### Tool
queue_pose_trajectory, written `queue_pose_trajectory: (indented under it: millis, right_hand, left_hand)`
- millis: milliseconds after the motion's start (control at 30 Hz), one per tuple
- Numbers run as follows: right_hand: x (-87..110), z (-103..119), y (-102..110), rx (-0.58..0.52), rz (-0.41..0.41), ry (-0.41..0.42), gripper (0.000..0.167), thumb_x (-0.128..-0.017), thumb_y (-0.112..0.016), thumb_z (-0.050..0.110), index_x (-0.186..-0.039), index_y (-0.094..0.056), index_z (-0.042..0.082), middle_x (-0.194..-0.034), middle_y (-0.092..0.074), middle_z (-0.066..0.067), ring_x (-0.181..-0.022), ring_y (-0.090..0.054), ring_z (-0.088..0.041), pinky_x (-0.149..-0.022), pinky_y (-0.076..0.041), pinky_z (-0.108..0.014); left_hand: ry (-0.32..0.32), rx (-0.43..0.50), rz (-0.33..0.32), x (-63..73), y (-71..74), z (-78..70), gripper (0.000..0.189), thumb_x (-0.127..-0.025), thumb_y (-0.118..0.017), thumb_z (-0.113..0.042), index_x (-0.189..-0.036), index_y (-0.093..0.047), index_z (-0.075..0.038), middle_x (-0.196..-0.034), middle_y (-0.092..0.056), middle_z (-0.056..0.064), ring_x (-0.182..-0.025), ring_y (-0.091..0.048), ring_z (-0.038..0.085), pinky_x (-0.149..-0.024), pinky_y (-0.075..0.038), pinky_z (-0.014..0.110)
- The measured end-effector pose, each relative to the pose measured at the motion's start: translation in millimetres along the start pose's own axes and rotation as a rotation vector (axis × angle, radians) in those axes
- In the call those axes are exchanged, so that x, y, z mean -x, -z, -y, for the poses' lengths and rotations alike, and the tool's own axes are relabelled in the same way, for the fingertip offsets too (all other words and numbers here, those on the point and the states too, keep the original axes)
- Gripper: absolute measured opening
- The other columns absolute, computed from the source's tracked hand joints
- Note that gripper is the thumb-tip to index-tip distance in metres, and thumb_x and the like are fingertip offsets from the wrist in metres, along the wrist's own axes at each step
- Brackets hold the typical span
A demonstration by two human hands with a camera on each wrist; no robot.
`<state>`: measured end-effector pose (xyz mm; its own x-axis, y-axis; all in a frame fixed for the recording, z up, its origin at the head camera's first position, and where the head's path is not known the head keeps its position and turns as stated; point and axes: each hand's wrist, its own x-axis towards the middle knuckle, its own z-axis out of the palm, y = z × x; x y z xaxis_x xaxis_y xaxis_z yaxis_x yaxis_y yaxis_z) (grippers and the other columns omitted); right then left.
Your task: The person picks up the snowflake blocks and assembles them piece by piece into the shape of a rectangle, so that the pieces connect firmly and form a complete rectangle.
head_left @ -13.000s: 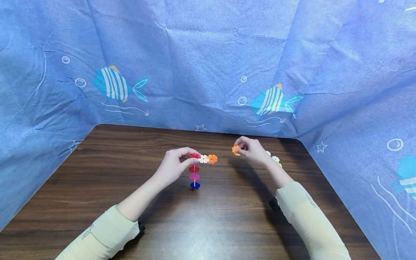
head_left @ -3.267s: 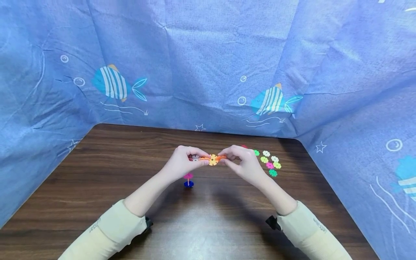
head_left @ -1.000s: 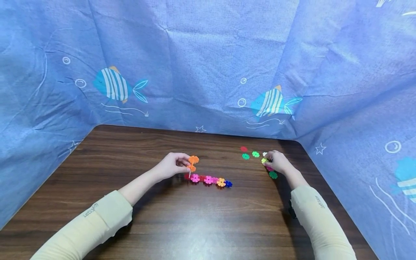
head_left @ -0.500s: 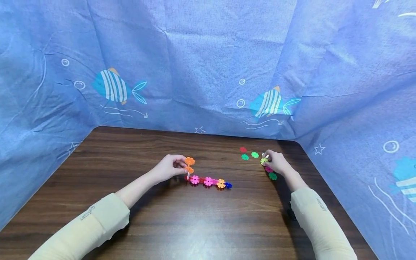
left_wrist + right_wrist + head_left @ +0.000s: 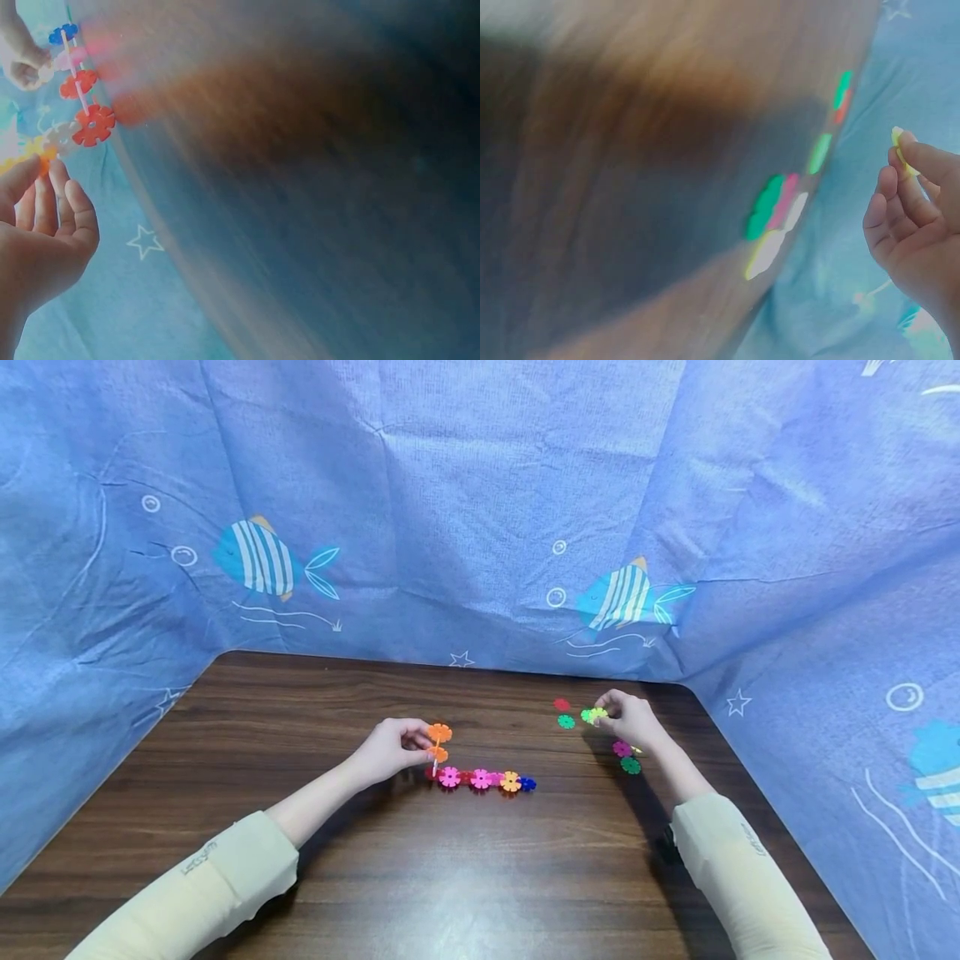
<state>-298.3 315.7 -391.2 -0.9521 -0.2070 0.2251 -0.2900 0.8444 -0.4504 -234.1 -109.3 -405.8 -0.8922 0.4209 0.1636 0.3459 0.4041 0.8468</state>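
Head view: your L hand (image 5: pixel 388 750) pinches the chain (image 5: pixel 480 778) of flower discs at its orange end, fingertips together; the rest angles down and right, low over the table (image 5: pixel 465 877), contact unclear. Right of & beyond the chain, your R hand (image 5: pixel 633 722) nips a yellow-green disc (image 5: pixel 597 716), loose discs (image 5: pixel 566 722) near it.

L wrist view: prob. light, stiff, slick plastic; slotted joints may pop, so hold the chain by rims next to a joint.

R wrist view: yellow-green disc sits between thumb & finger. Table's far edge, beyond the chain, runs close behind loose discs; more room this side of the chain.
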Motion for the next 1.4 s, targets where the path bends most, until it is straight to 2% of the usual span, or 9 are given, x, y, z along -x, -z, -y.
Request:
queue_pose_trajectory:
  millis: [167,400,600,800,933,1167,1300,1400]
  right_hand:
    - [-0.2,20,7,-0.030,-0.038,0.009,0.021,-0.080,-0.074,0.013,-0.096,-0.063,0.006,-0.079,-0.068,-0.009,-0.074,-0.062,-0.020,-0.069,-0.046,-0.035]
    - [1.6,46,12,-0.104,-0.059,0.037,0.021,-0.081,-0.074,0.015,-0.097,-0.063,0.008,-0.079,-0.070,-0.007,-0.067,-0.061,-0.010,-0.060,-0.046,-0.027]
    - [6.1,79,13,-0.210,-0.057,0.022,0.021,-0.082,-0.074,0.016,-0.099,-0.063,0.009,-0.082,-0.069,-0.007,-0.070,-0.062,-0.013,-0.058,-0.047,-0.026]
    - [10.6,109,11,-0.459,-0.015,-0.041,0.025,-0.084,-0.071,0.014,-0.103,-0.061,0.000,-0.082,-0.068,-0.010,-0.063,-0.063,-0.009,-0.056,-0.051,-0.022]
    - [14.7,125,5,-0.620,0.010,-0.072,0.028,-0.086,-0.070,0.012,-0.105,-0.058,-0.005,-0.077,-0.068,-0.005,-0.059,-0.063,-0.009,-0.058,-0.053,-0.025]
    - [23.0,151,-8,-0.862,0.062,-0.127,0.027,-0.086,-0.067,0.007,-0.106,-0.055,-0.005,-0.076,-0.068,0.002,-0.064,-0.066,-0.015,-0.068,-0.057,-0.037]
    - [26.8,164,-15,-1.004,0.123,-0.169,0.023,-0.086,-0.065,0.003,-0.105,-0.053,-0.003,-0.079,-0.068,0.000,-0.065,-0.065,-0.016,-0.070,-0.057,-0.037]
    - [28.2,172,-23,-1.069,0.171,-0.201,0.020,-0.086,-0.063,0.001,-0.103,-0.053,-0.002,-0.079,-0.068,-0.002,-0.065,-0.065,-0.016,-0.070,-0.057,-0.034]
  left_hand:
    - [0.004,-0.019,-0.013,1.8,-1.2,-2.9,0.021,-0.080,-0.074,-0.008,-0.100,-0.067,-0.002,-0.085,-0.070,0.004,-0.078,-0.063,0.013,-0.071,-0.051,0.027]
    - [0.008,-0.069,-0.057,4.9,-3.7,-8.6,0.018,-0.079,-0.075,-0.006,-0.095,-0.068,-0.004,-0.082,-0.070,0.003,-0.075,-0.063,0.013,-0.067,-0.050,0.027]
    - [0.013,-0.085,-0.085,7.1,-7.1,-12.0,0.021,-0.077,-0.075,-0.004,-0.097,-0.068,-0.002,-0.079,-0.068,0.003,-0.072,-0.062,0.012,-0.066,-0.051,0.026]
    - [0.022,-0.079,-0.086,9.2,-8.0,-10.4,0.021,-0.077,-0.075,-0.005,-0.097,-0.068,-0.003,-0.080,-0.068,0.002,-0.071,-0.060,0.011,-0.065,-0.051,0.024]
    - [0.022,-0.062,-0.085,11.7,-8.2,-9.8,0.020,-0.078,-0.075,-0.005,-0.097,-0.068,-0.003,-0.080,-0.068,0.003,-0.071,-0.062,0.012,-0.065,-0.051,0.022]
    - [0.038,-0.041,-0.085,15.5,-6.7,-8.6,0.020,-0.078,-0.075,-0.006,-0.097,-0.068,-0.003,-0.080,-0.069,0.003,-0.072,-0.063,0.010,-0.066,-0.052,0.021]
    - [0.031,-0.044,-0.082,17.1,-5.2,-8.1,0.021,-0.079,-0.075,-0.006,-0.098,-0.068,-0.004,-0.081,-0.069,0.002,-0.073,-0.063,0.011,-0.067,-0.052,0.022]
    - [0.021,-0.047,-0.071,18.3,-4.4,-8.1,0.019,-0.079,-0.075,-0.007,-0.097,-0.068,-0.006,-0.082,-0.069,0.002,-0.074,-0.063,0.011,-0.067,-0.052,0.024]
